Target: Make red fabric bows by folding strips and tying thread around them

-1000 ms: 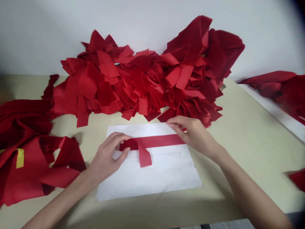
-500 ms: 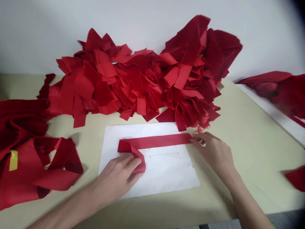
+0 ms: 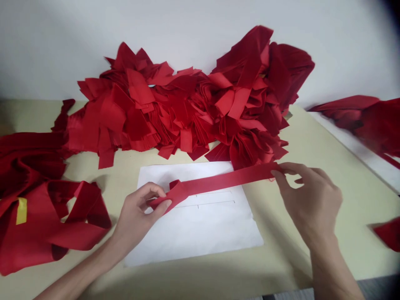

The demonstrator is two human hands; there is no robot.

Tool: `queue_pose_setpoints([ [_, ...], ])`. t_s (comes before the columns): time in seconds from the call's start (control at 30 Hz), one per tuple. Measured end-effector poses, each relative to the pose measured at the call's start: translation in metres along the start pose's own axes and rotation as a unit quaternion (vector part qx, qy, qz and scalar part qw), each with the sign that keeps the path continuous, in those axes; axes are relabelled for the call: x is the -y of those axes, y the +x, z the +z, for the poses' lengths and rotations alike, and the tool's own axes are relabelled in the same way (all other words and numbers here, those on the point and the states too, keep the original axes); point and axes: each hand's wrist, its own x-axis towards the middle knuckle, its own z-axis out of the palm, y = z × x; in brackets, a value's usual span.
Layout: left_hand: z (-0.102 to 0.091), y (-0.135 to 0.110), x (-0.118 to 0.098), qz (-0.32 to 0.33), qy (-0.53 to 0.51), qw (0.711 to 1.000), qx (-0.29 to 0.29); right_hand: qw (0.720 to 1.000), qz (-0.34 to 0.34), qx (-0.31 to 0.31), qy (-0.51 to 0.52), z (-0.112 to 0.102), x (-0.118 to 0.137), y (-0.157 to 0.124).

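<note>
A red fabric strip [image 3: 226, 179] stretches between my two hands, raised a little above a white paper sheet [image 3: 215, 233]. My left hand [image 3: 142, 210] is closed, pinching the strip's left end between thumb and fingers. Near that end the strip folds or twists over itself. My right hand [image 3: 308, 198] pinches the other end between thumb and index finger, right of the sheet, its remaining fingers curled loosely. Thin black lines with short cross ticks are drawn on the paper beneath the strip.
A large heap of red fabric pieces [image 3: 181, 112] lies behind the paper against the wall. Looped red fabric [image 3: 34, 233] with a yellow tag [image 3: 21, 211] sits at left. More red fabric [image 3: 362, 116] rests on white material at right, and a red piece [image 3: 389, 233] lies nearer.
My right hand has moved right and up, lifting its end of the strip off the paper. My left hand has shifted left and now pinches the other end; the strip is pulled straighter.
</note>
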Motion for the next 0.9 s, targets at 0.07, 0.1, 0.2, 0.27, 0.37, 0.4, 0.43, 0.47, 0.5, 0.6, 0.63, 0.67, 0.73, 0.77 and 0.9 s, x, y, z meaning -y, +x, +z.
queue_pose_setpoints([
  [0.07, -0.003, 0.001, -0.003, -0.033, -0.021, 0.999, -0.021, 0.999, -0.024, -0.019, 0.043, -0.006, 0.001, 0.003],
  [0.1, -0.004, 0.002, -0.004, -0.042, -0.027, 0.998, -0.03, 0.997, -0.039, -0.03, 0.057, -0.01, 0.002, 0.005],
  [0.2, -0.006, 0.002, -0.005, -0.05, -0.037, 0.997, -0.047, 0.994, -0.067, -0.063, 0.062, -0.019, 0.015, 0.005],
  [0.27, -0.004, 0.0, -0.005, -0.052, -0.029, 0.997, -0.039, 0.991, -0.088, -0.062, 0.084, -0.022, 0.029, 0.002],
  [0.37, 0.001, -0.002, -0.005, -0.072, -0.012, 0.997, 0.023, 0.975, -0.144, -0.017, 0.17, -0.016, 0.054, -0.013],
  [0.4, 0.003, -0.003, -0.005, -0.084, -0.01, 0.995, 0.051, 0.965, -0.159, 0.023, 0.205, -0.011, 0.062, -0.02],
  [0.43, 0.006, -0.003, -0.006, -0.097, -0.013, 0.992, 0.082, 0.95, -0.177, 0.073, 0.248, -0.005, 0.07, -0.029],
  [0.47, 0.008, -0.004, -0.006, -0.112, -0.024, 0.987, 0.115, 0.93, -0.192, 0.123, 0.288, 0.001, 0.078, -0.039],
  [0.5, 0.01, -0.004, -0.005, -0.125, -0.043, 0.98, 0.146, 0.911, -0.208, 0.178, 0.307, 0.007, 0.085, -0.049],
  [0.6, 0.015, -0.002, -0.001, -0.16, -0.138, 0.956, 0.204, 0.875, -0.277, 0.234, 0.323, 0.019, 0.1, -0.074],
  [0.63, 0.016, -0.002, 0.001, -0.172, -0.164, 0.95, 0.204, 0.865, -0.302, 0.237, 0.322, 0.02, 0.103, -0.08],
  [0.67, 0.016, -0.001, 0.003, -0.182, -0.178, 0.948, 0.193, 0.856, -0.325, 0.24, 0.322, 0.02, 0.104, -0.083],
  [0.73, 0.016, 0.001, 0.007, -0.197, -0.179, 0.95, 0.164, 0.844, -0.346, 0.247, 0.327, 0.017, 0.104, -0.085],
  [0.77, 0.015, 0.002, 0.008, -0.202, -0.175, 0.952, 0.151, 0.84, -0.343, 0.251, 0.337, 0.015, 0.102, -0.083],
  [0.9, 0.014, 0.004, 0.008, -0.206, -0.153, 0.959, 0.123, 0.87, -0.251, 0.201, 0.373, 0.004, 0.088, -0.063],
])
